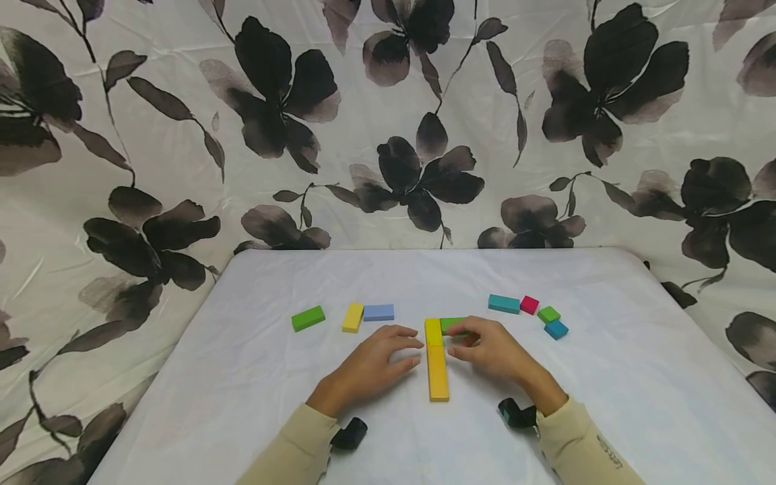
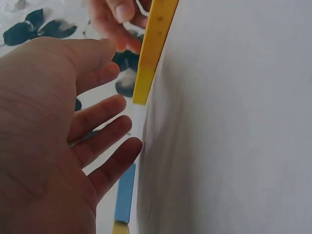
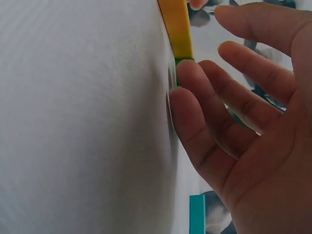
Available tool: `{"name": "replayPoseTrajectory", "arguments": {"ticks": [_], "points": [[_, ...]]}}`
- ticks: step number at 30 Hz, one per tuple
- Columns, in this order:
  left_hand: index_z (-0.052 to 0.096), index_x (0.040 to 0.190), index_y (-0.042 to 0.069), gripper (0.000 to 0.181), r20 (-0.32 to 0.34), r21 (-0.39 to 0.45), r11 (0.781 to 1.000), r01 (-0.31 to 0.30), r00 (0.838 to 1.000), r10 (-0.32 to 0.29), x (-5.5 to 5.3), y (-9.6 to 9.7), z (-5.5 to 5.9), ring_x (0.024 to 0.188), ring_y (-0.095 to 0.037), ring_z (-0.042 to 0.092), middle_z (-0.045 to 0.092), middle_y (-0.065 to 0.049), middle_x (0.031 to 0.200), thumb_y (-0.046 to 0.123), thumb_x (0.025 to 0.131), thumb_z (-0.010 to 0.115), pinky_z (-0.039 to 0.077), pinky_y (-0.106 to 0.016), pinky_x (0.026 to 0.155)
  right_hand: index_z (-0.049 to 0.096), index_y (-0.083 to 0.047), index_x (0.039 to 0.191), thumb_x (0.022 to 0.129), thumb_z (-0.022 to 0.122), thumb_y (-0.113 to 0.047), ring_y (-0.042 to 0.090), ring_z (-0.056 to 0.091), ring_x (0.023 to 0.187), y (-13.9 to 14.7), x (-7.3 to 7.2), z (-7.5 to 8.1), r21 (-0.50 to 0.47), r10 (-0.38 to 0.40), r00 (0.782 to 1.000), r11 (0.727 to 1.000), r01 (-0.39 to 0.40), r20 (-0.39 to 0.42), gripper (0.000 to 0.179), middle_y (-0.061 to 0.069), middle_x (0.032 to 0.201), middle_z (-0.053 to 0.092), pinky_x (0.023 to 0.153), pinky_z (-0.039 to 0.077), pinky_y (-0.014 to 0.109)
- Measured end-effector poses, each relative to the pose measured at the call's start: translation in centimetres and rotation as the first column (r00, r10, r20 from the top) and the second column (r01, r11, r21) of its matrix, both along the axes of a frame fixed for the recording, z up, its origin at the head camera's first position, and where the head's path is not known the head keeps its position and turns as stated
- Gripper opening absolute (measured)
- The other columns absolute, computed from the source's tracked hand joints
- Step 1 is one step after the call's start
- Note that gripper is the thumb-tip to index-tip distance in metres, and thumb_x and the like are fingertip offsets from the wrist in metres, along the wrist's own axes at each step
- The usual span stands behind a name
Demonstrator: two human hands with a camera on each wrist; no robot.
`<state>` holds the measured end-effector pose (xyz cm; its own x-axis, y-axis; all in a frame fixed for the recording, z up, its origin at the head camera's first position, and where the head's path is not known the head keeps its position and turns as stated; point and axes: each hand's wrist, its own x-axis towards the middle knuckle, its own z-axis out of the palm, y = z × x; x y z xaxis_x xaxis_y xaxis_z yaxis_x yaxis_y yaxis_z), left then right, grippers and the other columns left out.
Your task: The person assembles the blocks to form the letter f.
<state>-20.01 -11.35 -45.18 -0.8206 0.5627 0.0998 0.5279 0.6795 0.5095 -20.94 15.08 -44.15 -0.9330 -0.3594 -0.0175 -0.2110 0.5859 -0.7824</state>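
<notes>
A long orange-yellow block (image 1: 438, 374) lies on the white table with a shorter yellow block (image 1: 433, 331) end to end at its far end. Beside the yellow block's right side lies a green block (image 1: 450, 324), partly hidden by my right hand (image 1: 494, 349). That hand has relaxed, slightly bent fingers; its fingertips are close to the green block, and whether they touch it I cannot tell. To the left of the yellow blocks, my left hand (image 1: 377, 360) is held with loose, spread fingers and nothing in them. The left wrist view shows a gap between its fingers (image 2: 105, 109) and the yellow block.
Left of centre lie a green block (image 1: 308, 318), a yellow block (image 1: 353, 317) and a blue block (image 1: 378, 312). To the right are a teal block (image 1: 504, 304), a red block (image 1: 529, 305), a small green block (image 1: 548, 314) and a small blue block (image 1: 556, 329). Floral cloth (image 1: 364, 121) hangs behind.
</notes>
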Motion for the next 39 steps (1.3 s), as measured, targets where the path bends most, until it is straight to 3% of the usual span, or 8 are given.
{"name": "replayPoseTrajectory", "arguments": {"ticks": [6, 11, 18, 23, 31, 39], "points": [[0.069, 0.129, 0.022, 0.033, 0.005, 0.039, 0.997, -0.07, 0.998, 0.07, -0.8, -1.3, 0.0, 0.131, -0.014, 0.049, 0.06, 0.009, 0.134, 0.036, 0.099, 0.064, 0.039, -0.04, 0.111, 0.07, -0.015, 0.122, 0.089, 0.079, -0.024, 0.017, 0.061, 0.093, -0.1, 0.3, -0.1, 0.014, 0.093, 0.994, 0.996, -0.093, -0.055, 0.035, 0.0, 0.122, 0.063, 0.076, 0.055, 0.029], [0.07, 0.126, 0.019, 0.03, 0.0, 0.098, 0.99, -0.106, 0.994, 0.106, -1.4, -2.6, 0.2, 0.124, -0.015, 0.055, 0.065, 0.007, 0.126, 0.029, 0.099, 0.066, 0.044, -0.04, 0.106, 0.069, -0.015, 0.125, 0.088, 0.079, -0.026, 0.015, 0.062, 0.094, -0.4, 0.6, -0.2, 0.036, 0.164, 0.983, 0.986, -0.161, -0.081, 0.04, -0.003, 0.123, 0.062, 0.08, 0.055, 0.026], [0.074, 0.119, 0.015, 0.024, -0.018, 0.195, 0.965, -0.174, 0.983, 0.181, -2.3, -4.2, 0.6, 0.113, -0.013, 0.061, 0.068, 0.008, 0.115, 0.023, 0.096, 0.07, 0.048, -0.038, 0.1, 0.069, -0.012, 0.126, 0.087, 0.081, -0.027, 0.015, 0.06, 0.099, -0.6, 0.8, -0.1, 0.058, 0.207, 0.972, 0.978, -0.201, -0.109, 0.043, -0.003, 0.131, 0.06, 0.083, 0.055, 0.028], [0.076, 0.116, 0.012, 0.022, -0.039, 0.241, 0.95, -0.199, 0.976, 0.214, -3.5, -5.0, 0.9, 0.102, -0.018, 0.062, 0.069, 0.004, 0.111, 0.019, 0.096, 0.071, 0.05, -0.037, 0.092, 0.069, -0.013, 0.125, 0.087, 0.08, -0.026, 0.015, 0.059, 0.101, -0.7, 1.0, 0.0, 0.091, 0.234, 0.966, 0.97, -0.224, -0.112, 0.042, -0.002, 0.134, 0.059, 0.085, 0.054, 0.029], [0.074, 0.12, 0.011, 0.027, -0.062, 0.173, 0.959, -0.224, 0.969, 0.238, -5.3, -4.7, 1.5, 0.111, -0.018, 0.061, 0.069, -0.001, 0.116, 0.022, 0.096, 0.07, 0.047, -0.04, 0.1, 0.071, -0.014, 0.123, 0.088, 0.08, -0.028, 0.014, 0.058, 0.101, -0.7, 0.9, -0.1, 0.123, 0.24, 0.964, 0.966, -0.226, -0.111, 0.039, -0.001, 0.135, 0.06, 0.087, 0.053, 0.03], [0.072, 0.125, 0.012, 0.03, -0.071, 0.101, 0.969, -0.225, 0.97, 0.232, -6.6, -3.9, 1.4, 0.11, -0.021, 0.062, 0.068, -0.003, 0.119, 0.022, 0.096, 0.069, 0.048, -0.042, 0.098, 0.071, -0.014, 0.122, 0.088, 0.08, -0.029, 0.014, 0.059, 0.101, -0.7, 0.9, -0.2, 0.125, 0.249, 0.963, 0.964, -0.235, -0.106, 0.038, -0.001, 0.136, 0.06, 0.087, 0.052, 0.033]]}}
